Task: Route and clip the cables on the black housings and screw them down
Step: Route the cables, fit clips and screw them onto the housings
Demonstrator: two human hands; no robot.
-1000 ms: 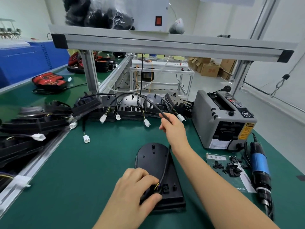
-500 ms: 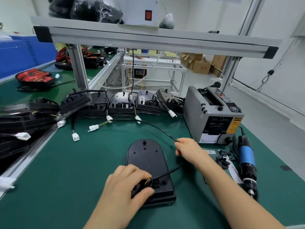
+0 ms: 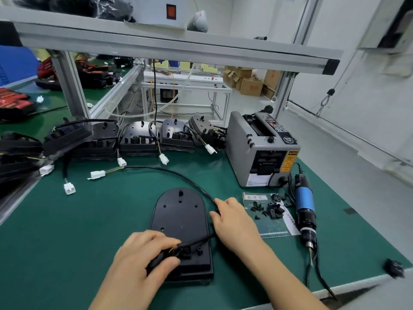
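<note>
Green matting covers the tabletop [image 3: 85, 242], with a white-walled workshop behind it. One black housing [image 3: 178, 215] lies flat near the middle of the near edge. It is matte, rounded at its far end and square at its near end, with small holes and a raised post on its upper face. One black cable [image 3: 169, 172] leaves its near end, where thin coloured wires show. From there it loops out to the right and arcs towards the far left, ending in a white connector [image 3: 97, 174].

The left hand [image 3: 138, 265] is curled over the housing's near left corner and pinches the cable where the wires emerge. The right hand [image 3: 234, 222], just beside the housing's right side, has its fingers curled round the cable.

Five more housings [image 3: 138, 137] stand in a row along the far edge. Those stacked at the left edge are too blurred to count. Six white connectors in all lie on the mat.

One grey tape dispenser [image 3: 261, 148] sits at the right end of the far edge. Nearer, one printed sheet [image 3: 288, 229] holds a scatter of small black parts [image 3: 271, 209]. One blue electric screwdriver [image 3: 305, 204] lies along the right edge.
</note>
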